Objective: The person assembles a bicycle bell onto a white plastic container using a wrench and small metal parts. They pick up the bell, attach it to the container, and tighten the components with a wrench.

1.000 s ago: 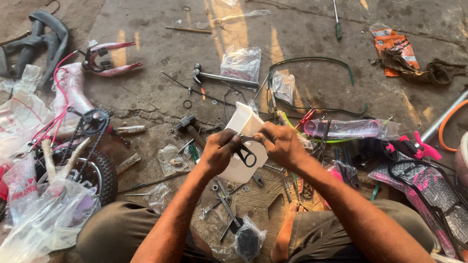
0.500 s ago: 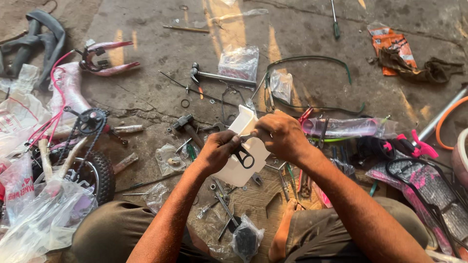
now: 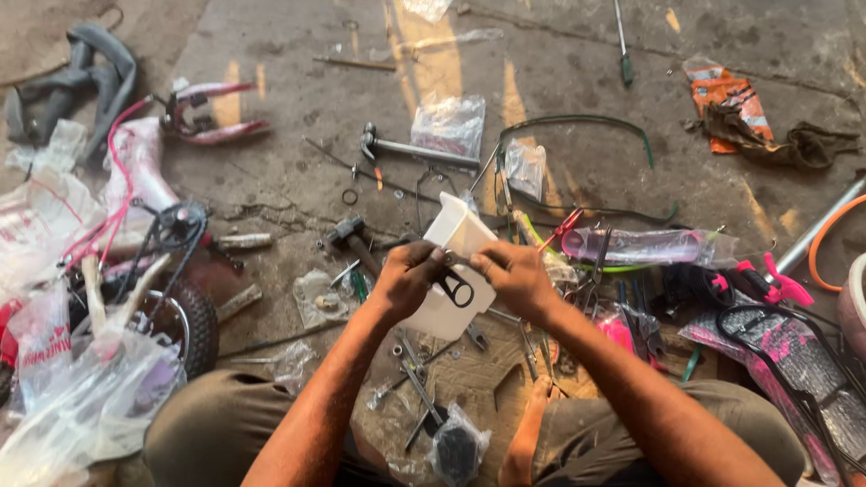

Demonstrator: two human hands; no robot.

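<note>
Both hands grip a white plastic cover [image 3: 451,271] over the floor [image 3: 298,180], centre of the scene. The left hand [image 3: 406,280] closes its fingers on the near-left edge, and the right hand [image 3: 514,280] pinches the right edge beside a black clip [image 3: 458,290]. Steady the cover with one hand; work the clip squarely, without twisting.
</note>
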